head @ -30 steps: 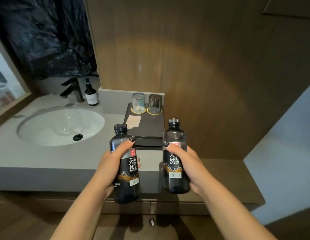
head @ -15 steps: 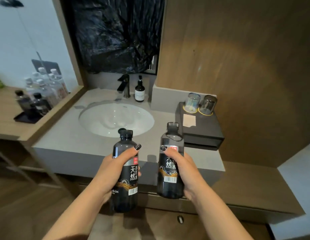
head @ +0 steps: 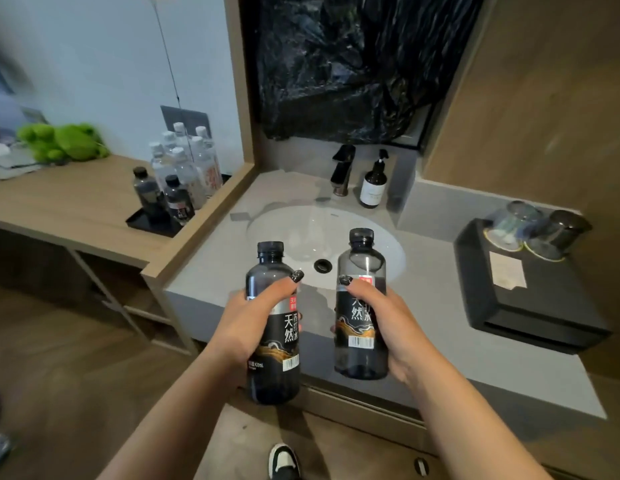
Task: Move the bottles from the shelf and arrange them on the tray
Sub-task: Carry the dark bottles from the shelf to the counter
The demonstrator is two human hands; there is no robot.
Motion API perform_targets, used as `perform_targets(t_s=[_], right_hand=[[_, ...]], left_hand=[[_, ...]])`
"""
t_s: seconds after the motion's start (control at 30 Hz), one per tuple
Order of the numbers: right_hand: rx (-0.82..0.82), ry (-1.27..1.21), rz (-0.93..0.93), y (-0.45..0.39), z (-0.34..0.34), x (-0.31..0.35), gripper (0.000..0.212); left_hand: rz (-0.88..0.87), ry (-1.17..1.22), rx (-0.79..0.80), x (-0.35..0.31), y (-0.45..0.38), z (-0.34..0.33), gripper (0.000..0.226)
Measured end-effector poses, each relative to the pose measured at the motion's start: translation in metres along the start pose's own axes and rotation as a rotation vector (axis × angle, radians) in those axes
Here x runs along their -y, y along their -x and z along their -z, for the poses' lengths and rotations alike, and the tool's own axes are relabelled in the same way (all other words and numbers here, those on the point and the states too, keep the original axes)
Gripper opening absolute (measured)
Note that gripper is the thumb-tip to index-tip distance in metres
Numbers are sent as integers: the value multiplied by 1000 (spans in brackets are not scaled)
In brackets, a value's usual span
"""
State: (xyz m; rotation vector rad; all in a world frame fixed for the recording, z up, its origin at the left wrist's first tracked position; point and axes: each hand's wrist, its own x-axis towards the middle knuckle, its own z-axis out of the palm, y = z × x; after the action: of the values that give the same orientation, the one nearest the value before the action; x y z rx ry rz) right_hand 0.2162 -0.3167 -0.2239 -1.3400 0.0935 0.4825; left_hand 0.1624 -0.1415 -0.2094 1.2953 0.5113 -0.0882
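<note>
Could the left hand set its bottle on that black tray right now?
Probably not yet. The left hand holds its dark bottle over the sink counter's front edge, while the black tray sits well off on the wooden shelf. Nothing blocks the way.

The left hand covers much of its dark bottle's label. On the wooden counter's right edge, the tray sits half behind bottles. Far-left clutter blurs; a shoe is cut off below.
</note>
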Motion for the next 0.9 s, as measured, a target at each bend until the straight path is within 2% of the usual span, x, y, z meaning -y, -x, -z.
perform_targets(t_s=[0.2, 0.27, 0.33, 0.43, 0.53, 0.7, 0.9], right_hand=[[31, 9, -34, -88, -40, 12, 25], [48, 36, -49, -115, -54, 18, 29], [71, 81, -58, -139, -71, 24, 31], [110, 116, -74, -170, -103, 27, 28], [161, 124, -92, -196, -141, 25, 24], [178, 120, -138, -235, -209, 8, 22], [133, 46, -168, -272, -306, -19, 41]], left_hand=[[-29, -74, -37, -34, -79, 33, 36], [-24, -106, -37, -43, -101, 47, 38], [-10, -104, -46, -52, -119, 62, 42], [9, -47, -68, -64, -140, 90, 36], [9, 21, -79, -78, -159, 123, 38], [-39, 26, -78, -103, -189, 194, 62], [1, 42, -22, -136, -224, 288, 47]])
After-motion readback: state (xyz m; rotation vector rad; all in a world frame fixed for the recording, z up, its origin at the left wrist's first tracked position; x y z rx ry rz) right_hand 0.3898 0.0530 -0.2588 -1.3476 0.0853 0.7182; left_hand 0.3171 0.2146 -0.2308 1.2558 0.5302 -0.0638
